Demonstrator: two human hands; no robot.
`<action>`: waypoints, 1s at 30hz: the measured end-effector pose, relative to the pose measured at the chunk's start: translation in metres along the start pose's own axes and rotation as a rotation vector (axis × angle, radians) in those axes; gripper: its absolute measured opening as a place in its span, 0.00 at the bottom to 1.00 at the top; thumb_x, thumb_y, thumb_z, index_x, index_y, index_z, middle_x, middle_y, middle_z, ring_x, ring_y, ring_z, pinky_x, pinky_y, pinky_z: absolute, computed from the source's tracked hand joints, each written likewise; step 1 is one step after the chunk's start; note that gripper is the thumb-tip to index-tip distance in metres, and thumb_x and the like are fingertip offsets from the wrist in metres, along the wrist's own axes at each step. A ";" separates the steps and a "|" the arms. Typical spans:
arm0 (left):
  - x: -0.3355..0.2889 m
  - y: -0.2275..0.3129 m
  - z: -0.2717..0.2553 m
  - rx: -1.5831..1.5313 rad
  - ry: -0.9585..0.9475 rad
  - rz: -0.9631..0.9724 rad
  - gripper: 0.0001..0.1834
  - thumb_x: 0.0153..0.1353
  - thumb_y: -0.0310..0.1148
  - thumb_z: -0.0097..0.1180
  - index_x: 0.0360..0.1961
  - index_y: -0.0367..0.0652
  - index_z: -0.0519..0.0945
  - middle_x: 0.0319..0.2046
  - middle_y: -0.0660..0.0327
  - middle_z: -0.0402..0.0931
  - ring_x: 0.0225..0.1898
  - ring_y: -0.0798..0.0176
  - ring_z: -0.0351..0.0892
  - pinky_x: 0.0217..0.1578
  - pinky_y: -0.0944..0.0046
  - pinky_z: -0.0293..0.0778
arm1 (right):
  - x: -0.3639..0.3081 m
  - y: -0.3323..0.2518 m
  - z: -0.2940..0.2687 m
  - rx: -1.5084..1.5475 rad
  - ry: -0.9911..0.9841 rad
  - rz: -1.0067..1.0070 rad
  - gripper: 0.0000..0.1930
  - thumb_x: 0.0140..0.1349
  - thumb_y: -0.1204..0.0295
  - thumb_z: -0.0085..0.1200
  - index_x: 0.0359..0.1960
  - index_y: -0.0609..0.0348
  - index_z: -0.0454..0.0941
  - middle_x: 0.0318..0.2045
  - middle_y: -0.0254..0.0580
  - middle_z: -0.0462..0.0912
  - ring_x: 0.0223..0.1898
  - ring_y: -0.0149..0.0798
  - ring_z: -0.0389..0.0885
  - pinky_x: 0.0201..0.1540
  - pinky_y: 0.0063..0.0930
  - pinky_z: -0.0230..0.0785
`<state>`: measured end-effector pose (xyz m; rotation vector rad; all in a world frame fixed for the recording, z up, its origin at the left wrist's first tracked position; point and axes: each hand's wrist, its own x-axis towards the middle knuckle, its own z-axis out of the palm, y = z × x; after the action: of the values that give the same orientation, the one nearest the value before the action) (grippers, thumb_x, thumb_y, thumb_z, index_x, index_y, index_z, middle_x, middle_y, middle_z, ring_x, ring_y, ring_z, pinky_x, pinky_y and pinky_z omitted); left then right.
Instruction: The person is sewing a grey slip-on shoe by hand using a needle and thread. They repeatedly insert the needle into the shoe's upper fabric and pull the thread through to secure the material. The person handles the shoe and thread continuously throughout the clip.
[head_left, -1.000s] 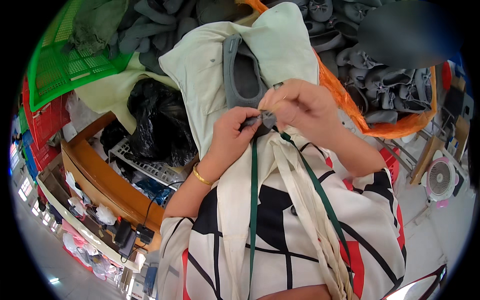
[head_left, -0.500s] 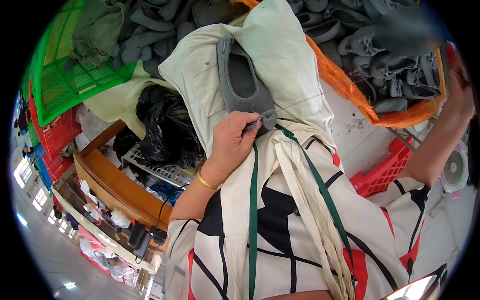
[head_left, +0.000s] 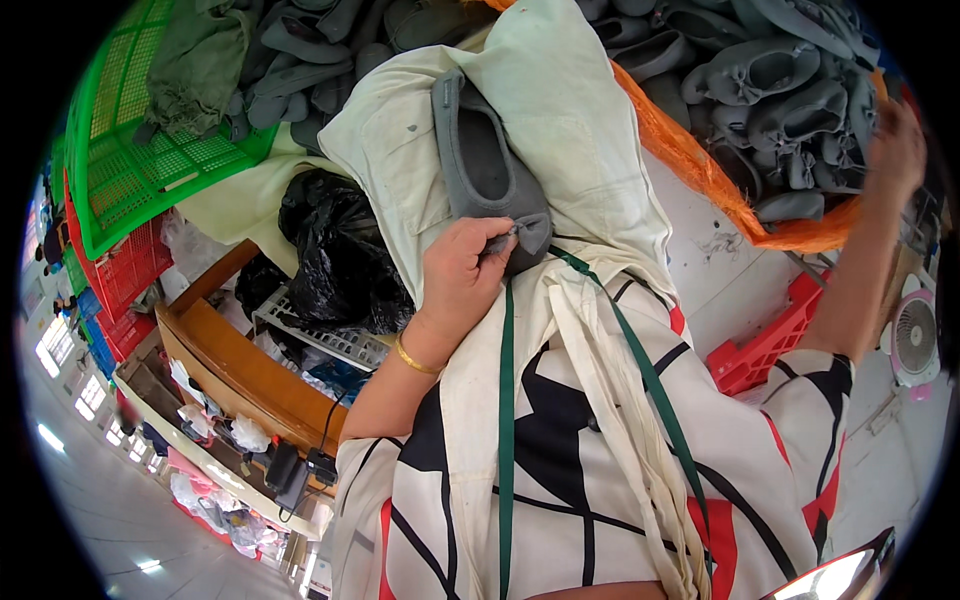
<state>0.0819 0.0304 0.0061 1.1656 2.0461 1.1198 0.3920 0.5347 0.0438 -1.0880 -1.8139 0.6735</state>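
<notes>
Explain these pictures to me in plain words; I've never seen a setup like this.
There is no machine here: a person works with two bare hands. A camera worn on the head looks down, and its wide lens bends straight edges. The left hand has its grip on the near end of a grey shoe, beside a bow. The shoe rests on pale cloth in front of the body. The right hand is raised off to the right, too blurred to tell whether it holds anything. Beyond lie more grey shoes in an orange sack, with a green basket at left.
</notes>
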 end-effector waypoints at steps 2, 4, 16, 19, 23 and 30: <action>-0.001 0.001 0.001 0.023 0.010 -0.007 0.09 0.55 0.22 0.66 0.38 0.40 0.82 0.32 0.55 0.82 0.32 0.54 0.81 0.32 0.62 0.76 | -0.069 -0.057 0.082 0.482 -0.185 0.243 0.08 0.68 0.66 0.56 0.44 0.54 0.80 0.35 0.38 0.85 0.37 0.30 0.85 0.44 0.22 0.75; -0.006 -0.004 0.003 0.059 0.043 0.020 0.09 0.56 0.23 0.67 0.38 0.39 0.82 0.33 0.56 0.82 0.32 0.57 0.81 0.33 0.65 0.75 | -0.132 -0.121 0.140 0.258 -0.489 0.443 0.11 0.73 0.68 0.51 0.50 0.61 0.79 0.28 0.33 0.78 0.27 0.27 0.76 0.39 0.20 0.71; -0.010 -0.014 0.002 -0.006 0.082 0.144 0.12 0.51 0.18 0.69 0.36 0.38 0.81 0.34 0.56 0.84 0.34 0.57 0.83 0.34 0.65 0.77 | -0.254 -0.185 0.202 0.263 -1.387 -0.040 0.08 0.63 0.70 0.55 0.41 0.55 0.83 0.28 0.47 0.85 0.30 0.52 0.83 0.35 0.39 0.76; -0.010 -0.017 0.003 -0.009 0.090 0.156 0.12 0.51 0.18 0.69 0.36 0.38 0.81 0.34 0.56 0.84 0.34 0.56 0.83 0.34 0.64 0.77 | -0.253 -0.186 0.203 0.238 -1.410 -0.023 0.09 0.63 0.70 0.54 0.41 0.56 0.83 0.29 0.47 0.85 0.30 0.51 0.83 0.36 0.39 0.76; -0.010 -0.020 0.003 -0.001 0.085 0.170 0.13 0.50 0.18 0.69 0.36 0.38 0.80 0.34 0.56 0.84 0.34 0.56 0.83 0.34 0.64 0.78 | -0.250 -0.189 0.203 0.205 -1.435 -0.013 0.09 0.63 0.71 0.53 0.42 0.57 0.83 0.30 0.47 0.86 0.30 0.51 0.84 0.37 0.39 0.76; -0.009 -0.019 0.003 0.006 0.088 0.183 0.13 0.50 0.17 0.69 0.36 0.38 0.80 0.34 0.56 0.84 0.34 0.56 0.83 0.34 0.64 0.78 | -0.250 -0.191 0.207 0.181 -1.446 -0.040 0.10 0.61 0.71 0.53 0.40 0.58 0.84 0.30 0.48 0.86 0.31 0.52 0.84 0.38 0.40 0.76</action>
<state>0.0801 0.0177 -0.0111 1.3512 2.0408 1.2732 0.1862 0.2229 -0.0028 -0.3308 -2.7924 1.8455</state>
